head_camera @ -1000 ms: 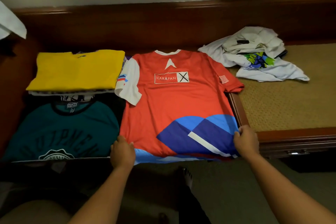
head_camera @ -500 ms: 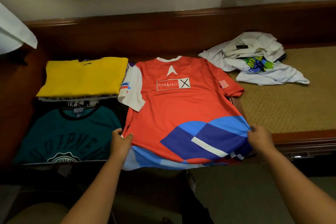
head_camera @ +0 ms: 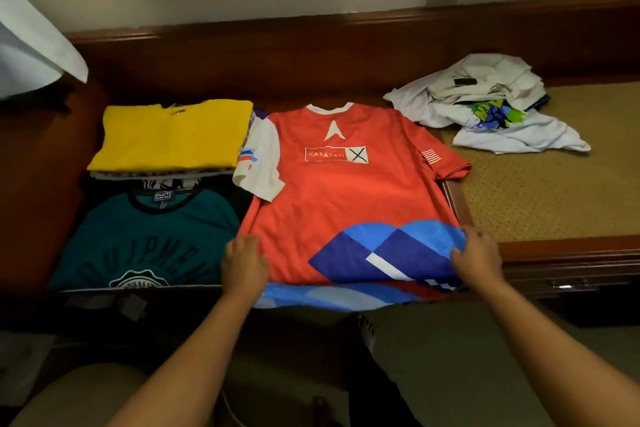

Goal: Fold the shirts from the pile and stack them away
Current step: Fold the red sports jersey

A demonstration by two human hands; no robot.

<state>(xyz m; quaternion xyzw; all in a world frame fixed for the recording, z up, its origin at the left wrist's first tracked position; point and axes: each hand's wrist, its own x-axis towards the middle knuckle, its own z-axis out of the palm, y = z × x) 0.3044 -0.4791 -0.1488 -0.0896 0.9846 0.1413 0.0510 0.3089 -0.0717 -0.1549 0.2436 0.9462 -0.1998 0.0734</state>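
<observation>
Both hands had lifted the red jersey's (head_camera: pixel 332 201) hem a little further up the frame since half a second before, so more of the pale blue layer beneath showed along the bottom edge. Its back carried a white arrowhead mark and, under it, a boxed word that looked like "HARAPAN", blurred, with an X in a square beside it; a small striped patch sat on the right-hand sleeve.

At lower centre-left, the left hand (head_camera: pixel 244 265) pinched the hem's left corner, fingers curled on the cloth. At lower centre-right, the right hand (head_camera: pixel 476 258) gripped the right corner over the blue and white pattern. Between them the jersey lay spread flat, collar toward the top of the frame, sleeves out to both sides.

On the left lay a teal shirt (head_camera: pixel 145 243), its neck label reading "bum" and its large dark chest lettering only partly legible. Above it, at centre-left, stood one stack topped by a folded yellow shirt (head_camera: pixel 169 135), with several folded pieces under it; their number could not be told. At upper right, a crumpled white pile (head_camera: pixel 485 107) with a green and blue print rested on the woven worktop (head_camera: pixel 554 198), well apart from both hands.
</observation>
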